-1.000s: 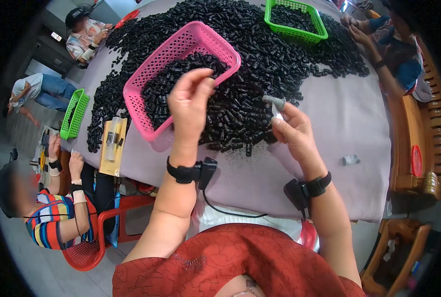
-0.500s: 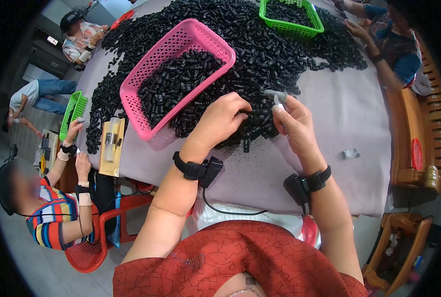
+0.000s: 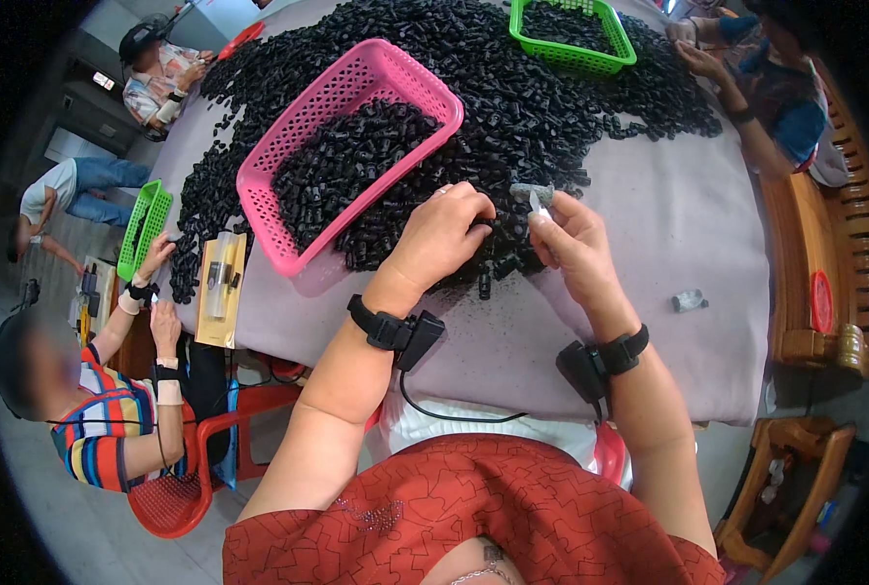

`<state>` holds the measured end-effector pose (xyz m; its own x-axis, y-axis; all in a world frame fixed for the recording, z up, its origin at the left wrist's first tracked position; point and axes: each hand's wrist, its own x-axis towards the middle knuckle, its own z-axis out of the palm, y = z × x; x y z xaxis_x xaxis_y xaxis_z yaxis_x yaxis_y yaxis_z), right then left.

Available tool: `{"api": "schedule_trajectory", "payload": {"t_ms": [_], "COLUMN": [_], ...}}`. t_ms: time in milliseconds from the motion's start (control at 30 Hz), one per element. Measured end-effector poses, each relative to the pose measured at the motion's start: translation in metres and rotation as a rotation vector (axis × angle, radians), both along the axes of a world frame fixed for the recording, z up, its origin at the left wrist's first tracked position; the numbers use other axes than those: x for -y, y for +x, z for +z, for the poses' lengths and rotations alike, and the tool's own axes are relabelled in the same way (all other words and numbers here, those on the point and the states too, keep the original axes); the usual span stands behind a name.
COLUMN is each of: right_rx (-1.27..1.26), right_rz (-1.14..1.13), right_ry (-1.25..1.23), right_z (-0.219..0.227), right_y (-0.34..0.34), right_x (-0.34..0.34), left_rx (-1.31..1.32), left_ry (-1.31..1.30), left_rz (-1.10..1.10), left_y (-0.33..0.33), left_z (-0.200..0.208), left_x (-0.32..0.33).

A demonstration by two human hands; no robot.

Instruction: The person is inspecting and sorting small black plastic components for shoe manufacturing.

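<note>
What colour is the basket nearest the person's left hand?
Pink basket, seen clearly in the head view.

a green basket [image 3: 573,39] sits at the far side of the tabletop [image 3: 688,234], which wears a pale mauve cloth. a small grey piece [image 3: 690,300] lies alone near the right edge. a yellowish card [image 3: 222,290] rests at the left edge (with dark parts on it). another green basket [image 3: 144,229] stands lower left, above a red plastic chair [image 3: 176,487].
</note>
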<state>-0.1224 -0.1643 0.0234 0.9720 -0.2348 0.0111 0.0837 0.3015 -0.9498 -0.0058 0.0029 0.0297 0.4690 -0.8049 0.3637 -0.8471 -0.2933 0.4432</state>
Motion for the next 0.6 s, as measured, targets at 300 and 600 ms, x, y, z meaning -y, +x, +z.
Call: {"api": "schedule_trajectory", "payload": {"t_ms": [300,600], "right_rx": [0.019,-0.010], "right_rz": [0.025,0.147], "right_ry": [-0.135,-0.117], "right_z": [0.007,0.010], "right_y": [-0.003,-0.006], "right_x": [-0.004,-0.008], "left_rx": [-1.293,-1.658], "left_ry": [-0.591,-0.654], "left_rz": [0.004,-0.061], "left_y": [0.004,0.007], "left_z": [0.003,-0.007], "left_x": [-0.003,-0.002]}}
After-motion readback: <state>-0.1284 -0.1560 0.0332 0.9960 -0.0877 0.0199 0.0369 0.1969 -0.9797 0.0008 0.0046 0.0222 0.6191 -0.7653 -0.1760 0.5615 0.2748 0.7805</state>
